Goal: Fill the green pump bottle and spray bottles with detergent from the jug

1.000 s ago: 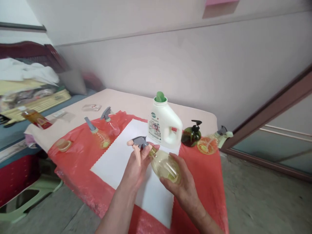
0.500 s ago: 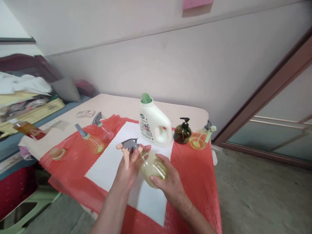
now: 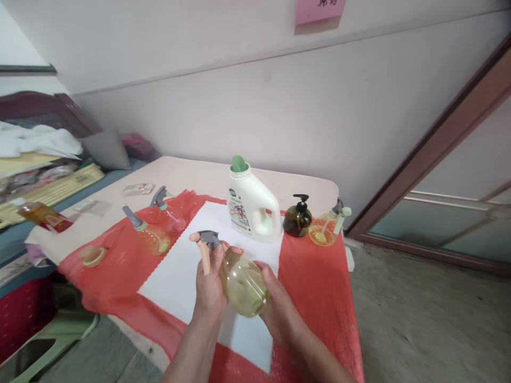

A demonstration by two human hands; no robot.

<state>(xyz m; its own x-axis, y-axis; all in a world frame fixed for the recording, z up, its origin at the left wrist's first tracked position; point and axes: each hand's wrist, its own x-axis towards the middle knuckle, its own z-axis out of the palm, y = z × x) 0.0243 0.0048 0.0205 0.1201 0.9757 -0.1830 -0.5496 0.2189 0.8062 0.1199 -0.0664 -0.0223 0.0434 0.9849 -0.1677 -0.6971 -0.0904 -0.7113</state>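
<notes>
Near the centre of the frame, a yellow-tinted spray bottle (image 3: 243, 287) is held in both hands, raised over a white sheet (image 3: 171, 276) and tilted, its neck toward the upper left and its base toward the lower right. Its grey-and-peach trigger head (image 3: 208, 238) is in place at the neck; whether it is fully tightened cannot be told. By my reading, the handling is midway: head and bottle are together, but the bottle is not yet set down, and how much liquid it contains is unclear.

The left hand (image 3: 211, 287) has its fingers closed narrowly around the neck, just below the trigger head, with fingertips showing on the far side. The right hand (image 3: 279, 303) is spread wider, cupping the rounded body near the base; some of its fingers are hidden by the bottle.

Beyond the hands, at the middle of the frame, a white jug (image 3: 255, 207) stands upright with a green piece (image 3: 238, 164) in its mouth. Right of it are a dark pump bottle (image 3: 297, 219) and, just beside that, a spray bottle with orange contents (image 3: 322, 231). Two more trigger bottles (image 3: 154, 239) rest at left on the red cover (image 3: 315, 287) over the table (image 3: 207, 173).
</notes>
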